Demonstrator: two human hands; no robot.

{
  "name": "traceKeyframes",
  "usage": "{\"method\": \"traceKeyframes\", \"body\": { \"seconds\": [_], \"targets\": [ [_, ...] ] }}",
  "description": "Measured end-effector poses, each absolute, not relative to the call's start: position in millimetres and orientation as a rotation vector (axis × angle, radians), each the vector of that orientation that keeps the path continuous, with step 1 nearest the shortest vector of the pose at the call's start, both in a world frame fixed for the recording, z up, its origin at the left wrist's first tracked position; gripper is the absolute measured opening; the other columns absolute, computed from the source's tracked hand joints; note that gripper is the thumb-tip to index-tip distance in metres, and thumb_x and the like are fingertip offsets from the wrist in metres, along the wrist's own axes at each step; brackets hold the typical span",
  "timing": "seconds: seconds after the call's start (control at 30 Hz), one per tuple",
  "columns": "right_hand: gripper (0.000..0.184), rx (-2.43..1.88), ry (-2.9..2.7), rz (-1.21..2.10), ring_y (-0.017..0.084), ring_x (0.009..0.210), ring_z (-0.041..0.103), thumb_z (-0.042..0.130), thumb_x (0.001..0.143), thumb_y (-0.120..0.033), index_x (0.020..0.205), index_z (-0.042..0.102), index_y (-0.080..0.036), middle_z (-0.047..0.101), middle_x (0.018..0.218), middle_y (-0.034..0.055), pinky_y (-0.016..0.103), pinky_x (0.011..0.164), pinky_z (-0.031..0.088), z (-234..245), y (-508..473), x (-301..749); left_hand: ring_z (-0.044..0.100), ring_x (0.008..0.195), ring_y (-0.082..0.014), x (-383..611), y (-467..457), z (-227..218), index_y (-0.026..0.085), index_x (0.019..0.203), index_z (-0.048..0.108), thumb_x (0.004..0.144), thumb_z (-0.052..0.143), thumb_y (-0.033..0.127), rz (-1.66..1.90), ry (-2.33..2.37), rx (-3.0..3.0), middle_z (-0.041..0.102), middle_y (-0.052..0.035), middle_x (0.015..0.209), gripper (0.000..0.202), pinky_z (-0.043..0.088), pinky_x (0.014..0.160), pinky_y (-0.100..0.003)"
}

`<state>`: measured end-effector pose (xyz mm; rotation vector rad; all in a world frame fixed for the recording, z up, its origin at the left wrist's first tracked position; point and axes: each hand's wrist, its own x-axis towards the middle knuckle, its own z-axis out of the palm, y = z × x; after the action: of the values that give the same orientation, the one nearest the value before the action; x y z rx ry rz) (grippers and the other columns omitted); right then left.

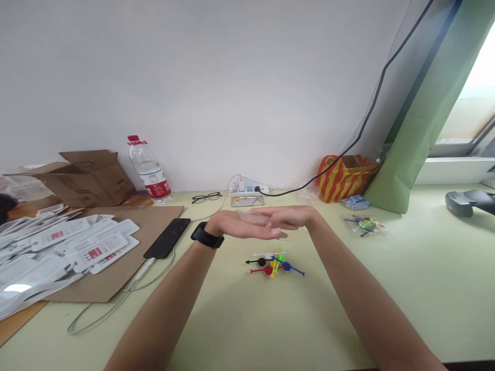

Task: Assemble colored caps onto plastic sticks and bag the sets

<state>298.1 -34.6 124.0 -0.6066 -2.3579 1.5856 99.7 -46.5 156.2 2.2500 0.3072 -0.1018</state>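
Both hands meet over the table in the head view, with a clear plastic bag (pixel 251 216) between them. My left hand (pixel 242 226), with a black watch on its wrist, has its fingers stretched to the right and pressed against the bag. My right hand (pixel 290 216) reaches in from the other side, its fingers bent round the bag's film. Part of the bag is hidden by the hands. Just below them lies a small pile of plastic arrow spinners (pixel 267 270) in black, white, red, yellow, green and blue, touching and overlapping.
On the left are a cardboard sheet with white printed packets (pixel 93 252), a phone (pixel 167 238) on a cable, an open carton (pixel 88 180) and a bottle (pixel 150 172). Glasses (pixel 207 197), a power strip (pixel 249 188), a striped bag (pixel 340 180) and bagged spinners (pixel 365 225) lie beyond.
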Motion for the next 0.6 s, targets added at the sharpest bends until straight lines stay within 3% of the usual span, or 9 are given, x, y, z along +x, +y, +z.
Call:
{"method": "traceKeyframes", "body": {
  "seconds": [0.1,0.17,0.23,0.37,0.6],
  "targets": [
    [0.046,-0.6,-2.306,1.63,0.025,0.117,0.059,0.06,0.087,-0.028,0.133,0.061,-0.022,0.065,0.129,0.0066,0.034,0.094,0.049,125,-32,302,0.063,0.123,-0.0259,97,-54,164,0.026,0.142,0.061,0.092,0.059,0.064,-0.044,0.419,2.401,0.064,-0.0081,0.139,0.063,0.051,0.098,-0.031],
    [0.046,-0.575,-2.256,1.634,0.024,0.113,0.059,0.061,0.087,-0.027,0.133,0.061,-0.022,0.067,0.124,0.006,0.036,0.094,0.049,125,-29,304,0.068,0.108,-0.0241,92,-57,170,0.026,0.131,0.069,0.09,0.067,0.057,0.039,0.516,2.529,0.071,-0.008,0.125,0.051,0.052,0.086,-0.028],
    [0.05,-0.566,-2.187,1.642,0.023,0.108,0.06,0.061,0.087,-0.028,0.137,0.057,-0.024,0.066,0.123,0.0057,0.036,0.092,0.049,124,-26,308,0.069,0.101,-0.0215,86,-58,176,0.024,0.119,0.074,0.092,0.068,0.048,0.153,0.528,2.572,0.074,-0.0073,0.115,0.037,0.052,0.081,-0.026],
    [0.054,-0.53,-2.11,1.701,0.022,0.106,0.06,0.061,0.091,-0.035,0.144,0.051,-0.026,0.065,0.122,0.0073,0.038,0.093,0.048,123,-21,319,0.07,0.098,-0.0193,78,-58,185,0.02,0.104,0.077,0.095,0.063,0.029,0.41,0.536,2.441,0.077,-0.0065,0.104,0.02,0.053,0.086,-0.027],
    [0.062,-0.417,-1.987,1.549,0.027,0.131,0.052,0.055,0.097,-0.06,0.149,0.046,-0.027,0.057,0.142,0.0118,0.05,0.11,0.039,127,-24,327,0.068,0.081,-0.0185,78,-53,182,0.016,0.083,0.074,0.084,0.065,0.017,0.707,0.611,2.297,0.073,-0.0049,0.081,0.01,0.053,0.076,-0.03]
  ]
}}
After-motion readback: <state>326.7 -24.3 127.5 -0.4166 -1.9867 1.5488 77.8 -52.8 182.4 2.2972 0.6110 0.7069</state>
